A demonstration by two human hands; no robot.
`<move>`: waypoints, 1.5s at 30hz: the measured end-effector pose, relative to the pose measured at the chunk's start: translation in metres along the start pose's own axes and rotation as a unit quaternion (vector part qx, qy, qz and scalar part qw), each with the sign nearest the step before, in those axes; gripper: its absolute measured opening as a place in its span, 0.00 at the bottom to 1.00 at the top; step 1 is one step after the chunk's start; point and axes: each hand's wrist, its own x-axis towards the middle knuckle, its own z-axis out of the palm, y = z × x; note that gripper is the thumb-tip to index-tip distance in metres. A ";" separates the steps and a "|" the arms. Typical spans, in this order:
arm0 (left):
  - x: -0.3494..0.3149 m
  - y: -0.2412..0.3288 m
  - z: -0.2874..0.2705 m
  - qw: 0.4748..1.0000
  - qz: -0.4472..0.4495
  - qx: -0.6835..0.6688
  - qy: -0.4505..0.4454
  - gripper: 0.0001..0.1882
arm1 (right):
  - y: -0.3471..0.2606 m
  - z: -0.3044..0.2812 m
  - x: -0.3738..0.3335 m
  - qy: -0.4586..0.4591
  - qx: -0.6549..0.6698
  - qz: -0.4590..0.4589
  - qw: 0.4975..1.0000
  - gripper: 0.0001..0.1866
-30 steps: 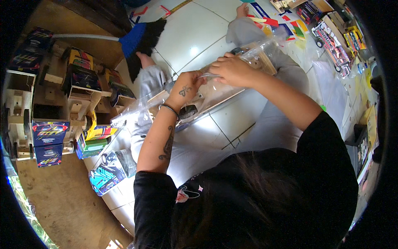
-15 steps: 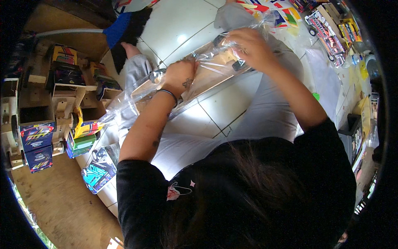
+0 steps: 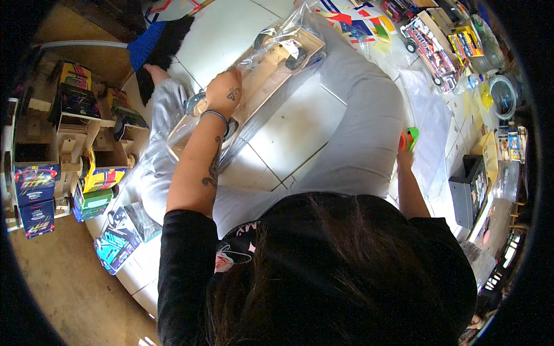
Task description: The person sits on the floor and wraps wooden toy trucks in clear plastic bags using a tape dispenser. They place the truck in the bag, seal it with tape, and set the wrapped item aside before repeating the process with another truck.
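Observation:
A long wooden toy truck body [image 3: 271,75] with dark wheels, wrapped in clear plastic, lies slantwise across my lap between my legs. My left hand [image 3: 224,92] is closed on its near-middle part, pinching the plastic wrap; the fingertips are partly hidden behind the hand. Off to the right, beside my right thigh, my right hand [image 3: 405,157] is closed on a small green-and-orange tool [image 3: 408,139]. Most of that tool's shape is covered or too small to make out.
Wooden toy trucks with printed coverings [image 3: 43,184] stand stacked at the left. A plastic-wrapped printed piece [image 3: 118,239] lies near my left leg. Colourful sticker sheets [image 3: 360,26] are spread at the far right, near another toy truck [image 3: 430,55]. A black box [image 3: 467,190] sits at the right.
My right hand has let go of the wrapped truck and moved down right to the green-and-orange tool. My left hand and the truck have shifted left and away.

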 end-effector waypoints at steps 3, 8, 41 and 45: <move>-0.002 -0.001 -0.001 1.000 0.005 -0.010 -0.024 0.24 | 0.006 0.010 0.015 -0.017 0.129 0.078 0.988 0.31; -0.006 -0.002 -0.003 0.999 -0.015 -0.031 -0.042 0.24 | -0.049 -0.041 0.013 -0.169 0.601 0.118 0.772 0.22; -0.010 -0.008 0.004 0.996 0.027 -0.079 -0.035 0.10 | -0.625 0.021 -0.377 -0.340 -0.455 -0.600 0.563 0.12; -0.010 -0.007 0.003 0.996 0.027 -0.083 -0.035 0.11 | -0.639 0.039 -0.382 -0.352 -0.513 -0.539 0.568 0.12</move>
